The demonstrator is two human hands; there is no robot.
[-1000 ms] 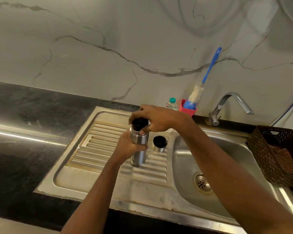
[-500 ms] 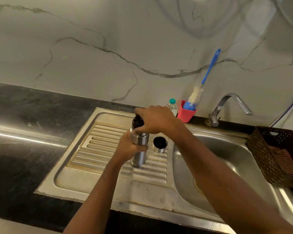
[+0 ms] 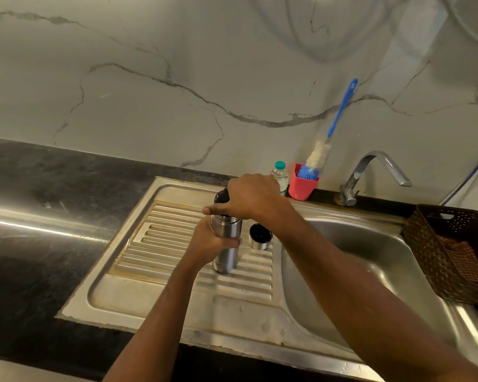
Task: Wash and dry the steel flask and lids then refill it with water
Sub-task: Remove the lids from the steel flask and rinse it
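Flask (image 3: 226, 244) is standing upright on the ribbed drainboard (image 3: 160, 244) of the steel sink (image 3: 342, 257), left of the basin. Left hand (image 3: 207, 244) is wrapping around the flask body, fingers closed on it. Right hand (image 3: 249, 197) is reaching over from the right and gripping the black inner lid (image 3: 220, 196) at the flask mouth, thumb pointing left; whether the lid is seated or loose cannot be told. Steel cap (image 3: 260, 237) is sitting open side up on the drainboard just right of the flask, apart from it. Behind the hands, a small bottle (image 3: 280, 175) and a red cup (image 3: 302, 186) are standing against the marble wall, with a blue-handled brush (image 3: 326, 144) leaning in the cup. Tap (image 3: 370, 172) is rising behind the basin. Brown basket (image 3: 453, 252) is resting at the right edge of the sink. Dark bench (image 3: 39, 244) is extending to the left.
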